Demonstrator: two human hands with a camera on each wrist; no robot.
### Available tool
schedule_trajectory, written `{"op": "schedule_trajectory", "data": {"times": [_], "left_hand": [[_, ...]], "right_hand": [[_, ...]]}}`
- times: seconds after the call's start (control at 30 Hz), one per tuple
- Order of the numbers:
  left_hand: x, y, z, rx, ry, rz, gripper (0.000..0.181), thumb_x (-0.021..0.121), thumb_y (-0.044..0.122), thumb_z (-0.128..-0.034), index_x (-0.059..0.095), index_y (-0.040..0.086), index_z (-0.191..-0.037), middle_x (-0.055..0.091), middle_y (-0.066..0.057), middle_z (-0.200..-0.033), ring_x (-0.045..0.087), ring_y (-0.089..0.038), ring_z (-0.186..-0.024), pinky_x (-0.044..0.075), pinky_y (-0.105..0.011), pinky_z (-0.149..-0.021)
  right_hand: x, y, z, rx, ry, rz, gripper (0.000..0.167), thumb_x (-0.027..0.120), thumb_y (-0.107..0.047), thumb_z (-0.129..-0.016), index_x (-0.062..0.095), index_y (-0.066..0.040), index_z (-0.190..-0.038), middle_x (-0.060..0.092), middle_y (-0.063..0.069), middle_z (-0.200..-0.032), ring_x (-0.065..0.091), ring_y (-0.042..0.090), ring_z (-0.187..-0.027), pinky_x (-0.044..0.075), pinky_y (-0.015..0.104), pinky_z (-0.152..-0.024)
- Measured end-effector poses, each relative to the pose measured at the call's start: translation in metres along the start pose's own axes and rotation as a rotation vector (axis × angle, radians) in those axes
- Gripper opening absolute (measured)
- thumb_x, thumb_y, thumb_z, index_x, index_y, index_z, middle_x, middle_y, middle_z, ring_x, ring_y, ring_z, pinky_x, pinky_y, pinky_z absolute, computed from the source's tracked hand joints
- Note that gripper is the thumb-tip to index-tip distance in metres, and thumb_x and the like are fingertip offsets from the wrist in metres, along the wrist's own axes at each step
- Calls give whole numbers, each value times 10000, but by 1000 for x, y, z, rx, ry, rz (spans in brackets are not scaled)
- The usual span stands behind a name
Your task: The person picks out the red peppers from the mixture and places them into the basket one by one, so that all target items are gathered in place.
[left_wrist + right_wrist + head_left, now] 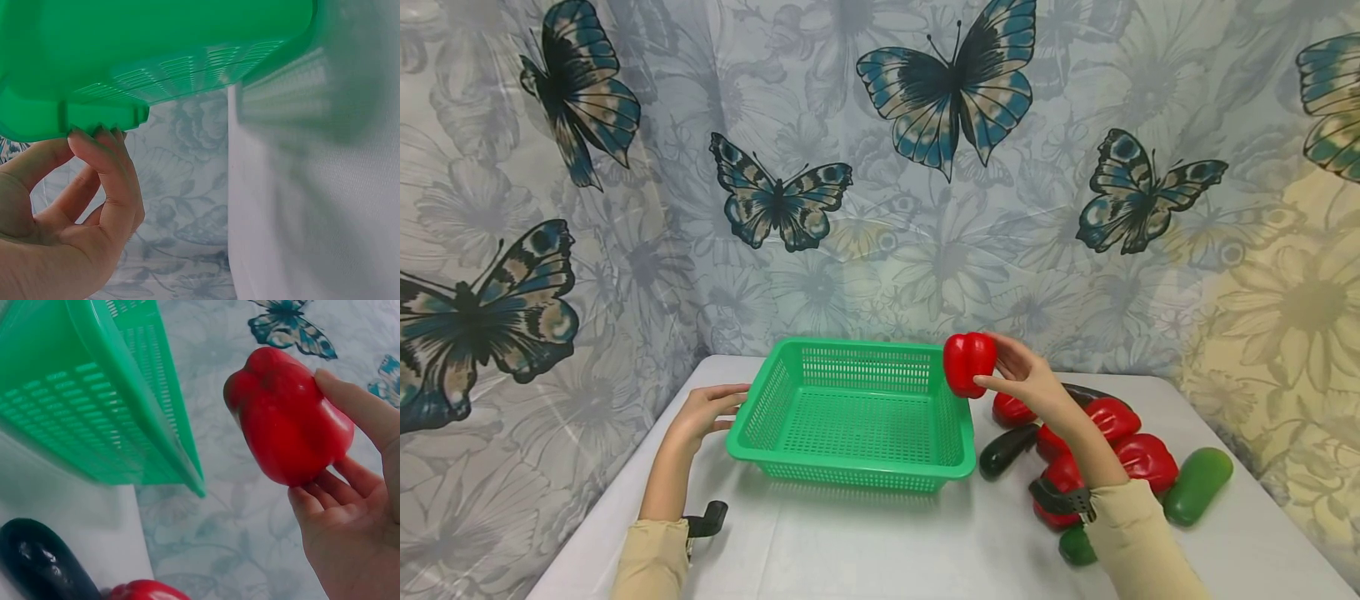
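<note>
A green plastic basket (850, 467) with slotted walls stands in the middle of the head view, nothing lying inside it. My left hand (706, 410) is at its left end, fingers bent and fingertips holding the rim (103, 122) in the left wrist view. Beside the basket's right rim, my right hand (1026, 379) grips a red bell pepper (970, 364) between thumb and fingers. The right wrist view shows this bell pepper (290, 419) raised off the table, apart from the basket wall (69, 412).
Several red bell peppers (1146, 461) lie on the white table (850, 550) at the right. Near them are a dark eggplant (1006, 451), another dark long vegetable (1090, 393) behind, a green cucumber-like vegetable (1198, 486) and a smaller green one (1077, 546). A butterfly-print curtain (895, 275) hangs behind.
</note>
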State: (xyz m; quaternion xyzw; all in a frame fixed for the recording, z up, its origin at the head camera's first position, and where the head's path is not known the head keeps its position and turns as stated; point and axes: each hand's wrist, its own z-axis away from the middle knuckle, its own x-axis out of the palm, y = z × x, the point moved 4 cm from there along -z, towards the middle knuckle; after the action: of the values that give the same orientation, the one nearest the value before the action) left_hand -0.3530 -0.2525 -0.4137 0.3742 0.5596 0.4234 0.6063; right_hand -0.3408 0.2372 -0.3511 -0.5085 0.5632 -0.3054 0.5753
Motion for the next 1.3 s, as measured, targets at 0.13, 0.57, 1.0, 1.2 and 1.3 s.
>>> {"op": "schedule_trajectory", "data": {"times": [0.13, 0.57, 1.0, 1.2, 1.3], "left_hand": [[0, 0, 0, -2, 2, 2, 488, 588, 257, -985, 522, -13, -1386, 514, -259, -1398, 639, -68, -916, 604, -291, -827], [0, -1, 1, 1, -6, -5, 491, 590, 270, -984, 527, -7, -1384, 522, -247, -1400, 642, -85, -945, 602, -295, -836], [0, 1, 2, -5, -7, -6, 491, 591, 273, -984, 528, -6, -1384, 506, -243, -1409, 625, -74, -945, 598, -288, -845], [0, 1, 2, 0, -9, -8, 490, 586, 273, -986, 527, -5, -1385, 502, -244, -1415, 624, -89, -964, 597, -292, -851], [0, 0, 2, -4, -6, -13, 494, 589, 287, -983, 531, 5, -1385, 503, -237, -1420, 626, -97, -980, 595, -298, -857]], "right_hand": [[4, -1, -2, -10, -6, -9, 806, 741, -282, -878, 294, -168, -1539, 310, 68, -1596, 256, 275, -1496, 391, 179, -1069], [13, -2, -6, 8, -10, -23, 824, 766, -290, -854, 310, -189, -1534, 313, 57, -1596, 274, 262, -1490, 359, 352, -1126], [21, -3, -14, -33, -32, -26, 805, 759, -251, -863, 318, -151, -1529, 328, 77, -1588, 272, 270, -1491, 361, 314, -1117], [24, -6, -16, -50, -32, -30, 798, 767, -255, -855, 338, -157, -1521, 351, 84, -1576, 294, 267, -1483, 359, 297, -1131], [25, -7, -18, -44, -35, -37, 797, 766, -257, -856, 338, -154, -1520, 353, 84, -1573, 294, 261, -1483, 345, 315, -1146]]}}
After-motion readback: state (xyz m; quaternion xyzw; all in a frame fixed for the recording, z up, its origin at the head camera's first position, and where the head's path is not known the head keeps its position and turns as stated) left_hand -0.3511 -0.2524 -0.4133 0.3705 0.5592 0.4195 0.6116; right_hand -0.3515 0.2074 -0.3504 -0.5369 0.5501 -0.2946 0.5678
